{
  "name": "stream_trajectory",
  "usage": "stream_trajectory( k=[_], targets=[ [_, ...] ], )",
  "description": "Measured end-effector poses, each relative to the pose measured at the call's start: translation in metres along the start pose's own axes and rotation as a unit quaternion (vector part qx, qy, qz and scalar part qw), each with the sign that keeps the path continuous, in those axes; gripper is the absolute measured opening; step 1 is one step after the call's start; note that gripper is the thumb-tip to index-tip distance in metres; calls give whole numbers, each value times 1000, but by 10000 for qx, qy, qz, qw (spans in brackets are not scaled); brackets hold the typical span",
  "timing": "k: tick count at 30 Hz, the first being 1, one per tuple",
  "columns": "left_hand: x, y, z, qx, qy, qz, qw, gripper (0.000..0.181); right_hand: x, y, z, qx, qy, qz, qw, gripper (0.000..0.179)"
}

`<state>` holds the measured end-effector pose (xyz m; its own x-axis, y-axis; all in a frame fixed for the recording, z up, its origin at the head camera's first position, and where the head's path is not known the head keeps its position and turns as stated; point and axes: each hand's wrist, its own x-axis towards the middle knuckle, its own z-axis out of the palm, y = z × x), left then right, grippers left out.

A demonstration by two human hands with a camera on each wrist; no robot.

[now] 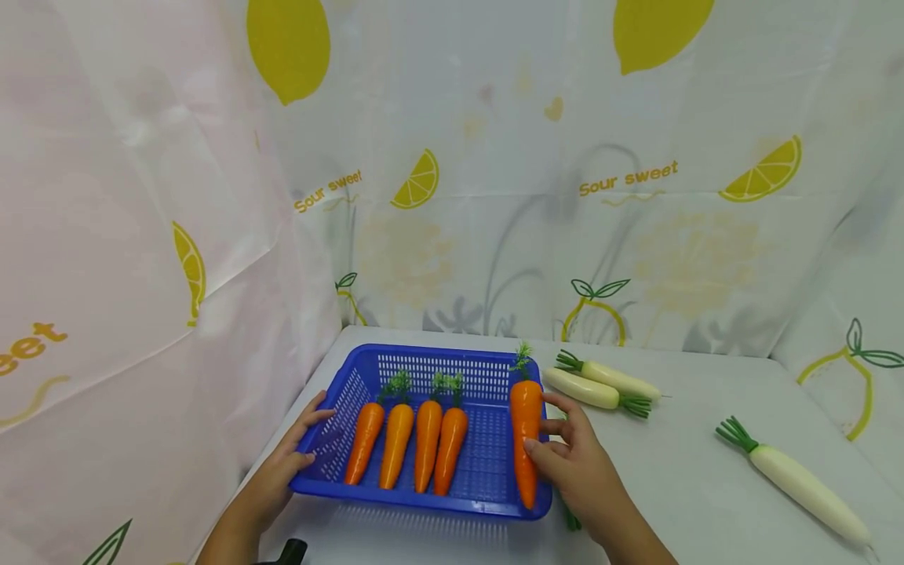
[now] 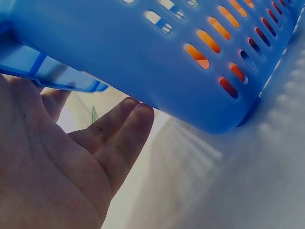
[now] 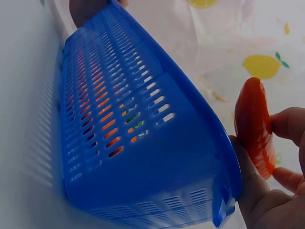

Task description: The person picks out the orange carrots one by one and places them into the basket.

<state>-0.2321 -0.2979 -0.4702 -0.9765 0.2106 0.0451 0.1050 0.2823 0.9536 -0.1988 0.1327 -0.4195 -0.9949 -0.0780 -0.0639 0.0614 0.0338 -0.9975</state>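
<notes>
A blue plastic basket [image 1: 483, 463] with slotted walls sits on the table, holding several orange carrots [image 1: 397, 446] laid side by side with green tops. My left hand [image 1: 271, 463] holds the basket's left rim; in the left wrist view, two fingertips touch the basket's underside edge. Over the basket's right end, my right hand [image 1: 575, 455] pinches another carrot [image 1: 525, 439] between thumb and fingers. That carrot points its tip toward me, its leafy top away. In the right wrist view, the held carrot [image 3: 254, 126] appears above the basket rim.
Two white radishes [image 1: 589, 388] lie crossed on the white table [image 1: 678, 471] right of the basket. Another white radish [image 1: 808, 490] lies farther right. Green leaves [image 1: 570, 514] peek out beneath my right hand. A lemon-print cloth [image 1: 494, 235] hangs behind and on the sides. A dark object [image 1: 292, 552] shows at the bottom edge.
</notes>
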Motion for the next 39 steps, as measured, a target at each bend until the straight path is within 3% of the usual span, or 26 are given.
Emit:
stream_trajectory(
  k=[7, 14, 25, 39],
  targets=[
    [0, -1, 0, -8, -39, 61, 10000, 70, 4, -4, 9, -338, 31, 46, 9994, 69],
    [1, 0, 0, -47, -20, -29, 10000, 71, 10, -6, 17, -275, -62, -85, 9996, 69],
    [0, 0, 1, 57, 34, 90, 9999, 72, 19, -10, 25, -895, -3, 2, 9960, 71],
    [0, -1, -1, 16, -53, 204, 9998, 72, 25, -15, 36, -948, -81, 186, 9953, 71]
  ],
)
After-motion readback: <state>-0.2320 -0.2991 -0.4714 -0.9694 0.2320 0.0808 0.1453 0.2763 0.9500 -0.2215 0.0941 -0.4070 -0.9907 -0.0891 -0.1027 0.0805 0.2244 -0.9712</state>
